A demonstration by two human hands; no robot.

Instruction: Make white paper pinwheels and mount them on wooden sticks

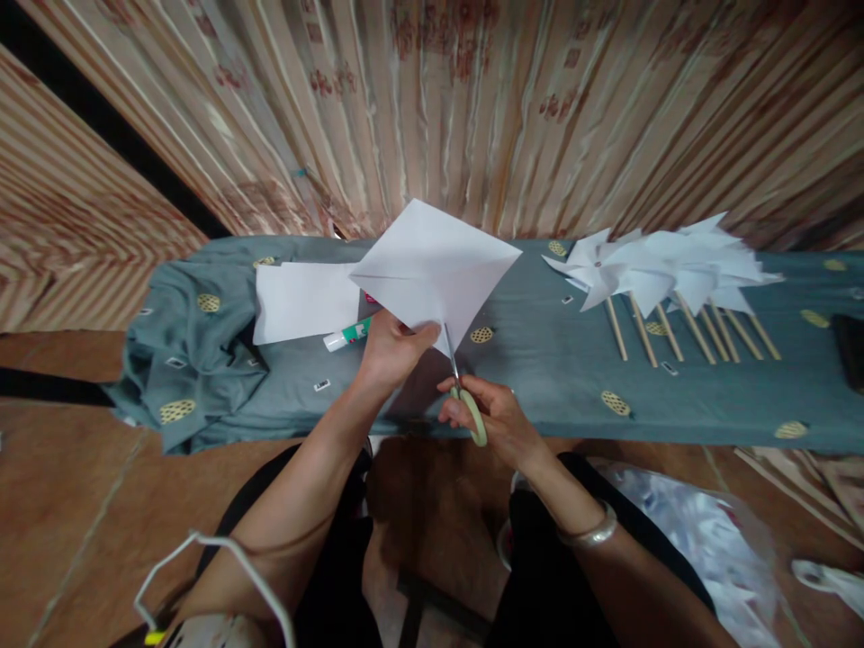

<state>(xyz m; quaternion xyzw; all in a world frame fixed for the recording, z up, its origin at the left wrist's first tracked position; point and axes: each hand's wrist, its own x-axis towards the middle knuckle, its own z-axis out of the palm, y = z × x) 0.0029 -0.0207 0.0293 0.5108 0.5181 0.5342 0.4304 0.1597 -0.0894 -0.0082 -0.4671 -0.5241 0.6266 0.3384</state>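
Note:
A square sheet of white paper [438, 256] with crease lines is held up, corner toward me, above the cloth-covered table. My left hand [397, 346] pinches its lower edge, thumb on top. In my right hand [496, 409] are scissors [476, 418] with pale green handles, fingers through the loops. Their blades lie at the sheet's near corner, pointing toward its middle. Just left of my left hand rests a glue stick [347, 334] with a green and white label. Beyond it is a stack of white paper [303, 297], partly covered by the held sheet.
Several white paper pinwheels [665, 265] on wooden sticks [698, 333] lie at the right of the table. The grey-green cloth [553, 387] is bunched at the left end. A pleated curtain [472, 117] hangs behind. A clear plastic bag [708, 531] sits below right.

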